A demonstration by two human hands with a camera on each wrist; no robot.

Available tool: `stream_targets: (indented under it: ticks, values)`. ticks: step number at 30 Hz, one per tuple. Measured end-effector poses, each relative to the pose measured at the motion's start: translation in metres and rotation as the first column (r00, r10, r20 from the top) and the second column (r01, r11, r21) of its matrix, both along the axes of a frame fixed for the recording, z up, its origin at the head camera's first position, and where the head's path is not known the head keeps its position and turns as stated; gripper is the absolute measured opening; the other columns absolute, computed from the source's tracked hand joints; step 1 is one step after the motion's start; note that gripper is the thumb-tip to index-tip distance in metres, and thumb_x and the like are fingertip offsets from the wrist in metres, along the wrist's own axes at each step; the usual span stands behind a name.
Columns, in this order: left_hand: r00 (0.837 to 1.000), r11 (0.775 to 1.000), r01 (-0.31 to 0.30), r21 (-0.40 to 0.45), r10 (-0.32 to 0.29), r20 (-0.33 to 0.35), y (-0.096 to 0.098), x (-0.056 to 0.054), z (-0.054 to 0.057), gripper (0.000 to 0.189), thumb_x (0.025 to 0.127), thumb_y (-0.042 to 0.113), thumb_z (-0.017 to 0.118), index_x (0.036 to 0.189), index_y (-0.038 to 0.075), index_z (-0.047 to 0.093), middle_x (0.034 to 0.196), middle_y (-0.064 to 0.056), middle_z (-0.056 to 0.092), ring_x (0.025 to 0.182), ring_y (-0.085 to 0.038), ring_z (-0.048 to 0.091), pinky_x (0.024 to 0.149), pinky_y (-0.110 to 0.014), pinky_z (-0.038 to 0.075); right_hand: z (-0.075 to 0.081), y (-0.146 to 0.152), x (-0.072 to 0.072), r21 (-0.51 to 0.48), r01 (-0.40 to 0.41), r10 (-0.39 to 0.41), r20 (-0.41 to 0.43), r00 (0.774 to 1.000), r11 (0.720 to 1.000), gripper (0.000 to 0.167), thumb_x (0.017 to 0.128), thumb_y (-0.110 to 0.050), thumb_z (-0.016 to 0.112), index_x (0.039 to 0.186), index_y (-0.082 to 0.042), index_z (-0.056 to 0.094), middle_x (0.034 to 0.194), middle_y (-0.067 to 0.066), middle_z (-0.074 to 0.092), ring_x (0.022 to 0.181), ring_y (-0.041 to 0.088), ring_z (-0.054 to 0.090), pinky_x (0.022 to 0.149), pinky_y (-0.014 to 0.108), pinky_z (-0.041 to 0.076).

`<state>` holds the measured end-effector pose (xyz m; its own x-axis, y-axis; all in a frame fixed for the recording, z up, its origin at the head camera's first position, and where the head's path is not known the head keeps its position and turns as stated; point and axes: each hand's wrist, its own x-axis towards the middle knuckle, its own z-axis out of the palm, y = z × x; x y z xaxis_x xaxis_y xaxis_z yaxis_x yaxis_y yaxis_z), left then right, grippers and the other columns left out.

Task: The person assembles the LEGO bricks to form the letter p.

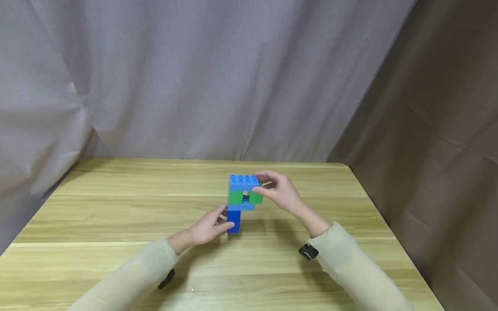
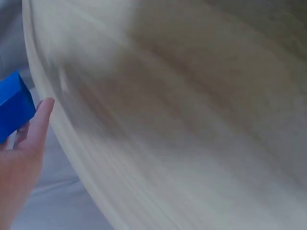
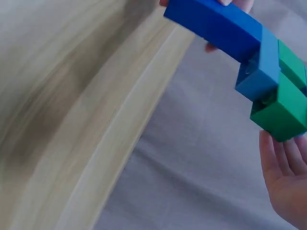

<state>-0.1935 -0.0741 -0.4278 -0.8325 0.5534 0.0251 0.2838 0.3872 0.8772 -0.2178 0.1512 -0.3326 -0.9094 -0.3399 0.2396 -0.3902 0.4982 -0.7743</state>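
A structure of toy building bricks stands between both hands. Its lower part is a tall dark blue brick column, with a light blue brick across the top and jutting out to the right. Two green bricks sit apart above that, leaving a gap, and a studded light blue brick spans them. My left hand grips the dark blue column from the left, thumb in front. Thumb and fingers of my right hand pinch the upper right end, around the right green brick.
The wooden table lies beneath the hands, with a grey curtain behind it and a brown one along the right. Black devices are worn under both wrists. A tiny pale speck lies near the front.
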Motion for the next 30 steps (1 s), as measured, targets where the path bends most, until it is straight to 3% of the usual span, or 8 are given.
stream_targets:
  ticks: [5,9,13,21,26,30]
  values:
    - [0.999,0.999,-0.031,0.019,0.030,0.013,0.005,0.001,0.006,0.073,0.093,0.020,0.059,0.147,0.002,0.014,0.112,-0.017,0.050,0.092,-0.020,0.059,0.077,-0.027,0.055,0.000,0.000,-0.019,-0.030,0.084,-0.082,0.035,0.996,0.996,0.040,0.086,-0.023,0.068,0.121,-0.005,0.061,0.111,0.016,0.067,0.095,0.026,0.064,0.082,0.035,0.056]
    - [0.999,0.999,-0.034,0.027,0.034,-0.015,0.008,0.003,0.008,0.096,0.083,0.007,0.069,0.149,0.003,-0.002,0.112,-0.016,0.045,0.089,-0.018,0.055,0.078,-0.026,0.053,-0.001,-0.001,-0.032,-0.041,0.134,-0.132,0.063,0.989,0.990,0.038,0.087,-0.025,0.067,0.119,-0.006,0.063,0.112,0.015,0.067,0.096,0.025,0.063,0.084,0.036,0.055]
    - [0.999,0.999,-0.032,0.023,0.033,-0.042,0.009,0.005,0.008,0.104,0.082,0.000,0.068,0.148,0.007,-0.012,0.116,-0.018,0.044,0.089,-0.018,0.055,0.077,-0.025,0.054,-0.005,-0.003,-0.041,-0.053,0.170,-0.164,0.112,0.980,0.984,0.037,0.087,-0.025,0.067,0.119,-0.006,0.063,0.115,0.014,0.066,0.102,0.026,0.062,0.087,0.037,0.054]
    - [0.999,0.999,-0.023,0.037,0.024,-0.036,0.008,0.006,0.006,0.101,0.085,0.001,0.064,0.149,0.013,-0.013,0.121,-0.022,0.047,0.084,-0.018,0.057,0.070,-0.021,0.055,-0.017,-0.006,-0.049,-0.034,0.172,-0.161,0.202,0.966,0.985,0.040,0.092,-0.023,0.059,0.127,-0.004,0.056,0.128,0.016,0.059,0.117,0.029,0.056,0.098,0.041,0.049]
    - [0.995,0.998,-0.059,0.010,0.060,-0.082,0.007,0.005,0.006,0.096,0.085,0.006,0.067,0.150,0.006,-0.004,0.128,-0.022,0.048,0.100,-0.025,0.058,0.086,-0.031,0.054,-0.024,-0.009,-0.049,0.007,0.193,-0.190,0.205,0.960,0.981,0.041,0.093,-0.022,0.057,0.130,-0.005,0.054,0.131,0.015,0.057,0.120,0.029,0.053,0.101,0.043,0.047]
    - [0.990,0.995,-0.094,-0.035,0.090,-0.105,0.007,0.005,0.006,0.091,0.084,0.013,0.069,0.149,0.001,0.006,0.138,-0.024,0.038,0.118,-0.035,0.052,0.096,-0.039,0.051,-0.032,-0.012,-0.049,0.015,0.212,-0.211,0.203,0.956,0.977,0.040,0.092,-0.021,0.058,0.127,-0.002,0.056,0.128,0.017,0.058,0.117,0.030,0.056,0.097,0.041,0.050]
